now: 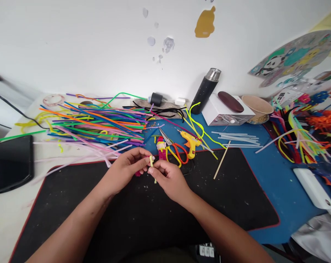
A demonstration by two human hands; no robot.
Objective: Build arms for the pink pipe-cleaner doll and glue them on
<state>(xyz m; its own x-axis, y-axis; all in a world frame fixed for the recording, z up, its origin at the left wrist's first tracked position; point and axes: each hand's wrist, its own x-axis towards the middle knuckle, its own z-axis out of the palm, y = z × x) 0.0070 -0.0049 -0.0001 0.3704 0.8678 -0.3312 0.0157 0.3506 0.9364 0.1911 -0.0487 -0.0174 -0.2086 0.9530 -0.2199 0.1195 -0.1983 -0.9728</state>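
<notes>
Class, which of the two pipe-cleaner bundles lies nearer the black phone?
The left bundle, between the phone and the yellow glue gun; the right bundle lies beyond the gun.

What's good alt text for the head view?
Two hands, left and right, pinch a small pale-yellow piece above a black mat. Beyond them lie scissors, a yellow glue gun and, to the left, a pile of colorful pipe cleaners.
</notes>
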